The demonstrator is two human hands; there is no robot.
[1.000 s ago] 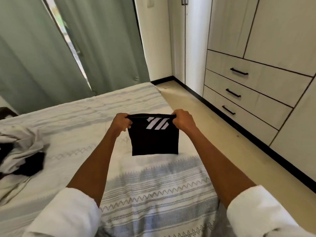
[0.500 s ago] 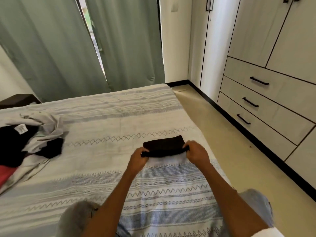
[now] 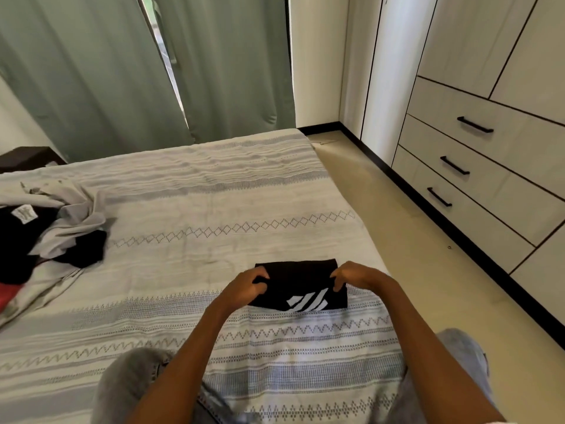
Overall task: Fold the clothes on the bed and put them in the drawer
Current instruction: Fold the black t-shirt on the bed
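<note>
Folding under way on a striped bedspread point(image 3: 189, 209): black garment point(image 3: 301, 284) with white slanted stripes lying flat near the bed's 4 o'clock edge, folded down to a small rectangle. Left hand point(image 3: 246, 287) on its 9 o'clock side, fingers point(image 3: 260, 275) curled onto the cloth edge, apparently pinching it. Right hand point(image 3: 356, 275) on the 3 o'clock side, fingertips bent down onto the fabric, seemingly clamped on a fold, though the exact pinch hard to make out from above. Knees in grey denim at 6 o'clock, against the bed's near edge.

Progress, judged from the scene: one piece close to fully folded, perhaps one last tuck or smoothing left before lifting. Plenty outstanding. At 9 o'clock, well apart from the hands, a rumpled heap of unfolded clothes point(image 3: 52, 231): grey fabric on top, black pieces beneath with a white label showing, a scrap of red at the frame's edge. No folded stack visible anywhere on the bed.

Storage untouched: three wardrobe drawers point(image 3: 489, 166) with black bar handles at 2 o'clock across a strip of floor, all closed. Opening one still to come, then carrying each folded item over. Green curtains point(image 3: 122, 71) at 12 o'clock, parted slightly.

Overall, early in the job: first visible garment nearly done, pile and drawer stage remaining.
</note>
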